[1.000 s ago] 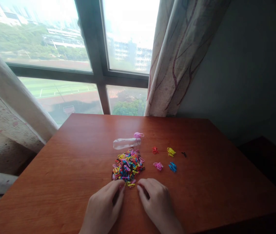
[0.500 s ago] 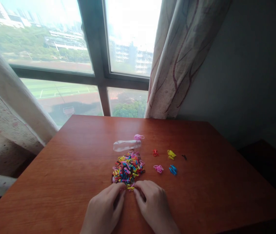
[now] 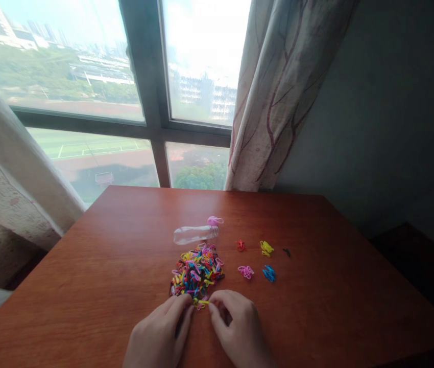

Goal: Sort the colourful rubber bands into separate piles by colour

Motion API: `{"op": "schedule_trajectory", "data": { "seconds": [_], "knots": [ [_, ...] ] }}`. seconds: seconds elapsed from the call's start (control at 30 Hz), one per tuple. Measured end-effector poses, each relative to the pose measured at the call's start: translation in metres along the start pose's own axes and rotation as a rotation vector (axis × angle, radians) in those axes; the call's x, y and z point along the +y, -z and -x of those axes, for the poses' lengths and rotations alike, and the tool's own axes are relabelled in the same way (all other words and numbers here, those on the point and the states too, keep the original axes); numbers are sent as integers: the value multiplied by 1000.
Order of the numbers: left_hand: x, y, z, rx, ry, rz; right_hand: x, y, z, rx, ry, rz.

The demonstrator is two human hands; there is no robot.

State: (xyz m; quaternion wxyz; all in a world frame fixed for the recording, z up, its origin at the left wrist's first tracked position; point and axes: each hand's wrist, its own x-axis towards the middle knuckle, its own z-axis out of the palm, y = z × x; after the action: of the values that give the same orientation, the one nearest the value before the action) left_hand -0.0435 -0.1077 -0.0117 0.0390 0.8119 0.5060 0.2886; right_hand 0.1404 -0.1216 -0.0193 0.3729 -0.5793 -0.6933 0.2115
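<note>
A heap of small coloured rubber bands (image 3: 196, 268) lies on the wooden table, mixed pink, yellow, blue, red and black. At its near edge my left hand (image 3: 163, 324) is closed in a pinch; whatever is between the fingertips is hidden. Just across from it, my right hand (image 3: 236, 322) pinches the end of a yellow rubber band (image 3: 203, 302) between thumb and forefinger. Sorted by colour to the right are small piles: red bands (image 3: 241, 246), yellow bands (image 3: 266, 249), pink bands (image 3: 245, 272) and blue bands (image 3: 269, 273). A little black band (image 3: 286, 252) lies beyond them.
Behind the heap a clear plastic bottle (image 3: 194, 235) lies on its side, a pink looped cap (image 3: 214, 221) beside its neck. The wooden table (image 3: 87, 266) reaches back to a window (image 3: 155, 128) with curtains (image 3: 274, 102) on both sides.
The view has tilted slightly, shifting everything a little down and left. Both hands stay at the heap's near edge, and a yellow band now shows stretched toward the right fingertips.
</note>
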Motion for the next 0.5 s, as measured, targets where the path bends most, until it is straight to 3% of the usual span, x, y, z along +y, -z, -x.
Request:
{"op": "schedule_trajectory", "data": {
  "seconds": [0.27, 0.37, 0.5],
  "knots": [
    [0, -1, 0, 41, 17, 8, 1, 8, -1, 105, -73, -171],
    [1, 2, -1, 62, 21, 61, 17, 21, -4, 164, -99, -161],
    [-3, 3, 0, 67, 24, 142, 55, 55, -17, 338, -174, 39]
  ]
}}
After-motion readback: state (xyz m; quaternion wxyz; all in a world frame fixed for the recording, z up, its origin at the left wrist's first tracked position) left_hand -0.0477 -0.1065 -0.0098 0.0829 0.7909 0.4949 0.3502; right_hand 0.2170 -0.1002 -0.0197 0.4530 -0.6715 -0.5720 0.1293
